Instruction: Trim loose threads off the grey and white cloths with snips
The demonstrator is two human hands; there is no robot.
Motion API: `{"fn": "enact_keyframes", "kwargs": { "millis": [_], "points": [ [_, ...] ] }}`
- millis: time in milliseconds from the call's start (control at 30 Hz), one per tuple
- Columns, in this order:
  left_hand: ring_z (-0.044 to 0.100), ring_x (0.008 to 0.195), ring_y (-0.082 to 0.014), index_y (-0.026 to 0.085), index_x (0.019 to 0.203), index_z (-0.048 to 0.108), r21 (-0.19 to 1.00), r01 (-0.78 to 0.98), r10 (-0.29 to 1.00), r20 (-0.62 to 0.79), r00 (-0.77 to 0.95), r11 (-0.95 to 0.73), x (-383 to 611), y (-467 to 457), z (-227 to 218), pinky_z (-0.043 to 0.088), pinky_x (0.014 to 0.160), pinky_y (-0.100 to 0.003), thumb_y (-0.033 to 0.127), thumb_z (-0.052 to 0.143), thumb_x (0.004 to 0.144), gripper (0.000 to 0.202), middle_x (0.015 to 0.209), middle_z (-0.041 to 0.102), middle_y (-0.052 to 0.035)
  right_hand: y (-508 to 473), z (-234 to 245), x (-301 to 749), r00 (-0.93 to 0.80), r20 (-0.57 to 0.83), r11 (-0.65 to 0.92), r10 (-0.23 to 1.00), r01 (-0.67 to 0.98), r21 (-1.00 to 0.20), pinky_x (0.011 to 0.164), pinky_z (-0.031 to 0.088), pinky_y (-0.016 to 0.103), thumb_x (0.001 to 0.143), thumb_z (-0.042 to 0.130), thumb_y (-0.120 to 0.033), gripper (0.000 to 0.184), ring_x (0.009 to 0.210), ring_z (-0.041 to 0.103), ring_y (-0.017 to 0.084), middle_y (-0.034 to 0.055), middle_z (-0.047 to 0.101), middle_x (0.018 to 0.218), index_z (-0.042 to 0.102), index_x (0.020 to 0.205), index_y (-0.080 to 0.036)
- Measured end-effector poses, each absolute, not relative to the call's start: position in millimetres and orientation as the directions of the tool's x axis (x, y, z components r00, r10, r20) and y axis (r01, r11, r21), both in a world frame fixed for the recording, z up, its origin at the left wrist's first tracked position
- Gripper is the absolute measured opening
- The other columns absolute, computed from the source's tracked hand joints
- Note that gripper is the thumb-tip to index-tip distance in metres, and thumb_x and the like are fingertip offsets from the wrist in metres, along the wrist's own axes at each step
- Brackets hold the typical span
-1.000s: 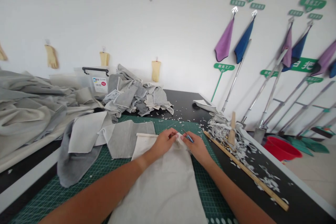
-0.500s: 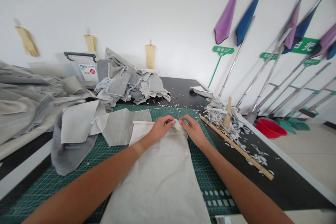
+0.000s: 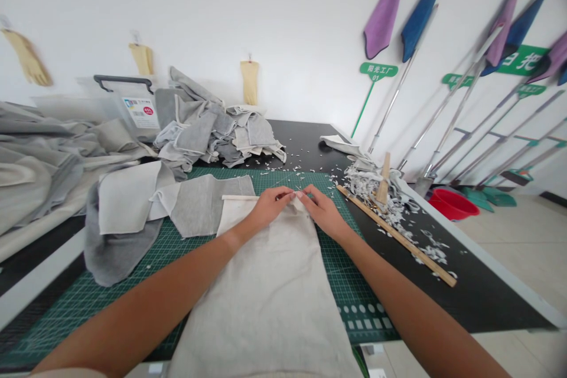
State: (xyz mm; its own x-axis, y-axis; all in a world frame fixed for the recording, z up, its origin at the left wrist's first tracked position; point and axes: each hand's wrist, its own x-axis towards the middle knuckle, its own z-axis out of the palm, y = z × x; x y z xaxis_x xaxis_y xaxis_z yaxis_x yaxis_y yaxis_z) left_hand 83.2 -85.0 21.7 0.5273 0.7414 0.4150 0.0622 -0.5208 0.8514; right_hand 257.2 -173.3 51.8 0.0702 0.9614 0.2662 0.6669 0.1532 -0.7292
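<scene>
At far left lies one large mound of gray fabric (image 3: 39, 159), its layers too tangled to count. On the wall above and beyond it hang three cream gloves (image 3: 250, 82), spaced apart. One clear plastic storage box (image 3: 117, 109) stands behind the mound, with one dark handle (image 3: 124, 78) and one white label (image 3: 140, 113). Just right of the box is one heap of gray cloth pieces (image 3: 208, 136), several overlapping, the number unclear. In front, two lighter gray pieces lie on one green cutting mat (image 3: 345, 271): a left piece (image 3: 128, 201) over a darker gray cloth (image 3: 106, 257), and a right piece (image 3: 204, 207).

At center, one off-white cloth (image 3: 270, 295) lies over the mat and runs to the bottom of the view. The left hand (image 3: 268, 207) pinches its upper right part between thumb and fingers; the right hand (image 3: 325, 212), just beside it, pinches the same part. Whether either hand holds anything more cannot be told.

To the right are one pile of fabric scraps (image 3: 361, 177) and two wooden strips (image 3: 398, 236), one long, one short. Three purple cloths (image 3: 385, 12) and three blue cloths (image 3: 425, 9) hang above. Beyond the table sit one red basin (image 3: 454, 204) and two green dustpans (image 3: 500, 196).
</scene>
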Motion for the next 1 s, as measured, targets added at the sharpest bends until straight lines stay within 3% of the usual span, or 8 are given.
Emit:
{"fn": "enact_keyframes", "kwargs": {
  "millis": [200,467,767,1000],
  "points": [
    [0.063,0.085,-0.0193,0.018,0.094,0.074,0.854,0.047,0.743,0.423,0.518,-0.518,82.7,-85.6,22.5,0.047,0.077,-0.028,0.044,0.054,0.092,0.033,0.091,0.073,-0.0035,-172.3,50.9,256.0,0.036,0.279,0.172,0.960,0.708,-0.684,0.058,0.032,0.025,0.098,0.036,-0.063,0.043,0.060,0.051,0.016,-0.0053,0.051,0.063,0.056,0.093,-0.025],
    [0.062,0.083,-0.0188,0.018,0.093,0.073,0.853,0.053,0.748,0.424,0.511,-0.520,83.4,-82.6,18.1,0.048,0.075,-0.028,0.043,0.053,0.093,0.032,0.089,0.071,-0.0036,-172.2,50.1,259.1,0.018,0.214,0.144,0.977,0.683,-0.716,0.057,0.031,0.025,0.097,0.038,-0.063,0.041,0.059,0.048,0.015,-0.0066,0.049,0.062,0.055,0.096,-0.026],
    [0.063,0.087,-0.0187,0.019,0.093,0.073,0.855,0.048,0.746,0.422,0.515,-0.517,81.7,-84.2,21.4,0.047,0.079,-0.028,0.037,0.054,0.093,0.027,0.092,0.072,-0.0029,-172.8,51.9,257.8,-0.024,0.233,0.182,0.972,0.705,-0.685,0.059,0.032,0.025,0.099,0.038,-0.060,0.038,0.059,0.049,0.015,-0.0067,0.051,0.062,0.054,0.098,-0.026],
    [0.064,0.087,-0.0189,0.019,0.096,0.073,0.854,0.066,0.760,0.421,0.494,-0.516,80.7,-86.2,22.1,0.048,0.080,-0.029,0.042,0.052,0.094,0.031,0.093,0.072,-0.0032,-173.2,51.1,258.7,0.032,0.236,0.148,0.971,0.696,-0.703,0.057,0.030,0.025,0.099,0.037,-0.060,0.039,0.060,0.050,0.015,-0.0057,0.053,0.064,0.055,0.096,-0.026]
  ]
}}
